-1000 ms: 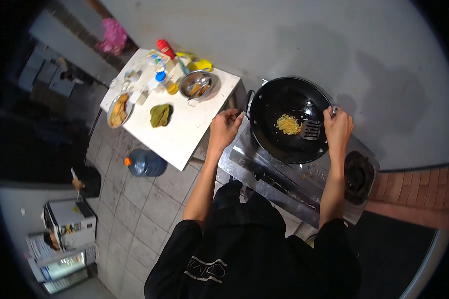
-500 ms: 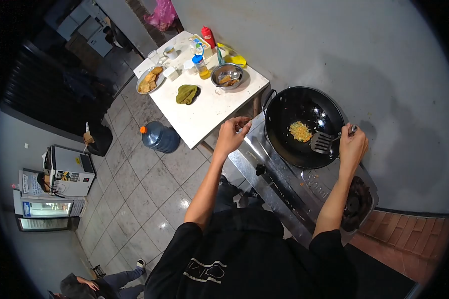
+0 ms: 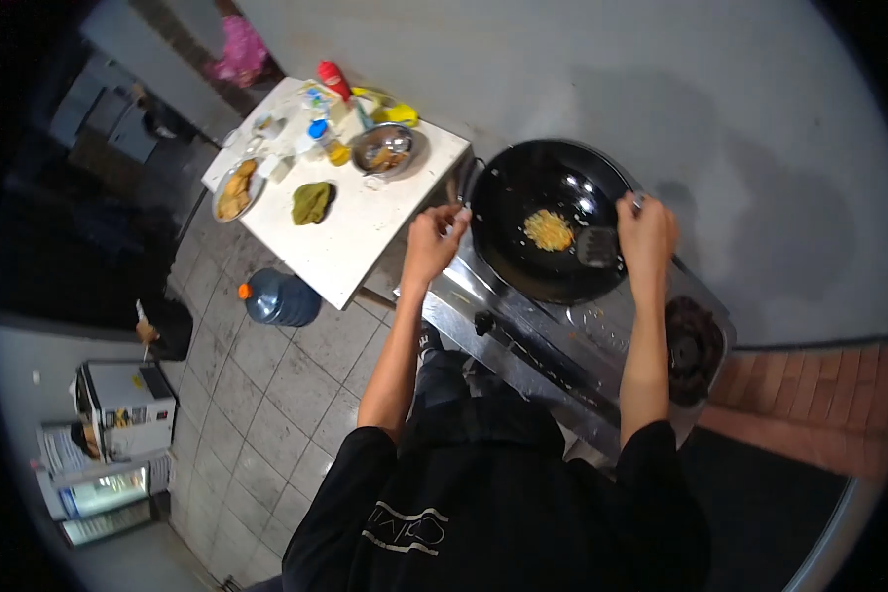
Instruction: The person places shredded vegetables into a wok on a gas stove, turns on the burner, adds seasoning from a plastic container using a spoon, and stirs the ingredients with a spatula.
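Note:
A black wok (image 3: 523, 266) sits on a metal gas stove (image 3: 553, 345), with a small heap of yellow shredded food (image 3: 548, 230) inside it. My right hand (image 3: 646, 232) is closed round the handle of a slotted spatula (image 3: 596, 247), whose dark blade rests in the wok just right of the food. My left hand (image 3: 434, 239) is at the wok's left side, close to its loop handle. Its fingers are curled and pressed together; whatever they may hold is too small to make out.
Left of the stove stands a white table (image 3: 355, 232) with a metal bowl (image 3: 385, 150), a green cloth (image 3: 311, 202), a plate of fried food (image 3: 238, 190), a yellow-liquid bottle (image 3: 336, 150) and a red bottle (image 3: 333, 79). A blue water jug (image 3: 281, 298) is on the floor. Another burner (image 3: 696, 350) is at right.
The view has swung back and forth. The spatula stays in my right hand beside the food. My left hand remains near the wok's left handle. A person seen at lower left is mostly out of view.

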Available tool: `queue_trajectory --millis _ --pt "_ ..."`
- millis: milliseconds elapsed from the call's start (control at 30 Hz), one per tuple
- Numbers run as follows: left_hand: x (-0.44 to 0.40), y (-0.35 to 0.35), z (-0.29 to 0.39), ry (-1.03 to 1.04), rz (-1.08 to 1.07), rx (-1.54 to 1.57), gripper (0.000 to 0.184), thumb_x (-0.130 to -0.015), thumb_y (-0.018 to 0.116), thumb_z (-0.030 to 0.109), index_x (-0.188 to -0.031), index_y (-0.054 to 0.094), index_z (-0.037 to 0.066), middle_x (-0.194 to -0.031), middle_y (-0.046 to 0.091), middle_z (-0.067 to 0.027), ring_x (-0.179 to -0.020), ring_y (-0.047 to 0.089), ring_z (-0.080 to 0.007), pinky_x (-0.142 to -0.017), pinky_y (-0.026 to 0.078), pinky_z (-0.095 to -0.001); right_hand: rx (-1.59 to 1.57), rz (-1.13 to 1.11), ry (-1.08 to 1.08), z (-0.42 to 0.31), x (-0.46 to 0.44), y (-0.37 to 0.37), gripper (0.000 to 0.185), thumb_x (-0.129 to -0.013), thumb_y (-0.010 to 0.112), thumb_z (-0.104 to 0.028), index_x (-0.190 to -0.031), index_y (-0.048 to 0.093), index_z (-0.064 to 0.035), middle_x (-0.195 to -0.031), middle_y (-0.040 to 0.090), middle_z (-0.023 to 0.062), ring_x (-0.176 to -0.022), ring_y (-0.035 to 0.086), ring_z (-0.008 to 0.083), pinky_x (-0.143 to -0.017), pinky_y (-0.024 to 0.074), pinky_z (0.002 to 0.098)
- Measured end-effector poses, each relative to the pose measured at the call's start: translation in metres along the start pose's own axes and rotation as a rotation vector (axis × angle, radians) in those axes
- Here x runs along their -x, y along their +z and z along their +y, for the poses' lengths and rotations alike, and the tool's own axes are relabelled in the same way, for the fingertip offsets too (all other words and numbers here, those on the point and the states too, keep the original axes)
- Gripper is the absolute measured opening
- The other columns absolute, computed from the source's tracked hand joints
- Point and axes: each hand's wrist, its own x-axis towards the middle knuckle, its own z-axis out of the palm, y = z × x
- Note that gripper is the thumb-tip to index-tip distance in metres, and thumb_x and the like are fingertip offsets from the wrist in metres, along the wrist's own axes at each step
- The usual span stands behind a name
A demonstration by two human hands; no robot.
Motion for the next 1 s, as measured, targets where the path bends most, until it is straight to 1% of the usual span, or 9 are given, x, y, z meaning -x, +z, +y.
queue_trajectory --millis 167,300,367,533,600,800,867,900,1000 --pt "-0.026 0.006 0.006 0.01 0.0 0.016 0.03 -0.084 0.066 0.029 -0.088 0.07 -0.001 -0.065 0.064 -0.0141 -0.057 0.06 -0.0209 -0.057 0.047 -0.0318 -0.002 -0.005 0.037 -0.018 -0.013 -0.023 0.024 -0.084 0.058 -0.017 -0.07 0.06 0.0032 -0.066 0.058 0.0246 -0.068 0.057 0.0438 -0.063 0.0441 0.0483" --pt "-0.043 0.011 0.006 -0.052 -0.052 -0.023 0.031 -0.082 0.068 0.03 -0.085 0.07 0.0 -0.062 0.062 -0.0128 -0.055 0.06 -0.0241 -0.056 0.046 -0.0341 0.078 0.033 0.014 -0.009 -0.013 0.008 0.024 -0.083 0.059 -0.018 -0.07 0.062 0.0028 -0.066 0.058 0.0249 -0.068 0.058 0.0429 -0.064 0.0452 0.0486" --pt "-0.051 0.008 0.012 -0.009 0.038 -0.136 0.029 -0.08 0.07 0.031 -0.082 0.069 0.002 -0.057 0.058 -0.0098 -0.052 0.057 -0.0232 -0.053 0.044 -0.0349 0.07 0.03 0.025 -0.003 -0.013 0.034 0.025 -0.082 0.06 -0.02 -0.071 0.063 0.0022 -0.066 0.059 0.0237 -0.068 0.059 0.0424 -0.064 0.0458 0.049" --pt "-0.074 0.0 0.01 -0.044 -0.099 -0.111 0.025 -0.079 0.071 0.03 -0.08 0.068 0.005 -0.05 0.048 -0.0058 -0.046 0.049 -0.021 -0.049 0.04 -0.0354 0.055 0.06 0.112 -0.016 -0.01 0.02 0.025 -0.082 0.061 -0.02 -0.071 0.062 0.0017 -0.064 0.059 0.0209 -0.064 0.058 0.0425 -0.061 0.0451 0.0486" --pt "-0.08 -0.006 0.011 -0.029 -0.204 -0.165 0.029 -0.081 0.07 0.03 -0.083 0.069 0.002 -0.062 0.064 -0.0113 -0.056 0.061 -0.0195 -0.057 0.046 -0.031 0.141 0.064 0.077 -0.014 -0.014 0.012 0.024 -0.082 0.062 -0.02 -0.07 0.061 0.001 -0.062 0.058 0.0194 -0.06 0.056 0.0421 -0.058 0.0438 0.0473" --pt "-0.093 -0.003 -0.006 0.038 -0.266 -0.137 0.027 -0.08 0.07 0.028 -0.081 0.067 0.001 -0.066 0.066 -0.0108 -0.062 0.065 -0.0206 -0.062 0.049 -0.0311 0.012 -0.055 0.056 -0.013 -0.016 0.019 0.025 -0.085 0.062 -0.02 -0.073 0.061 0.0016 -0.06 0.056 0.0193 -0.058 0.056 0.0392 -0.058 0.0426 0.0455" --pt "-0.092 -0.001 -0.011 0.048 -0.214 -0.093 0.023 -0.077 0.072 0.028 -0.082 0.067 0.006 -0.056 0.053 -0.0062 -0.053 0.056 -0.0233 -0.052 0.043 -0.0364 -0.042 -0.04 0.169 -0.015 -0.021 0.011 0.024 -0.085 0.063 -0.021 -0.076 0.063 0.0008 -0.063 0.058 0.0191 -0.061 0.056 0.039 -0.058 0.043 0.0452" --pt "-0.093 -0.001 -0.012 0.046 -0.211 -0.099 0.023 -0.077 0.072 0.028 -0.082 0.067 0.006 -0.056 0.053 -0.0062 -0.053 0.056 -0.0233 -0.052 0.043 -0.0364 -0.048 -0.043 0.168 -0.009 -0.022 0.017 0.024 -0.085 0.063 -0.021 -0.076 0.063 0.0008 -0.063 0.058 0.0191 -0.061 0.056 0.039 -0.058 0.043 0.0452" --pt "-0.095 0.001 -0.012 -0.003 -0.216 -0.119 0.023 -0.077 0.072 0.028 -0.084 0.069 0.007 -0.056 0.055 -0.0067 -0.055 0.058 -0.0242 -0.054 0.044 -0.0369 0.021 -0.021 -0.042 0.005 -0.029 0.033 0.023 -0.085 0.063 -0.023 -0.079 0.064 -0.0005 -0.066 0.059 0.018 -0.065 0.057 0.0382 -0.062 0.0435 0.0446"
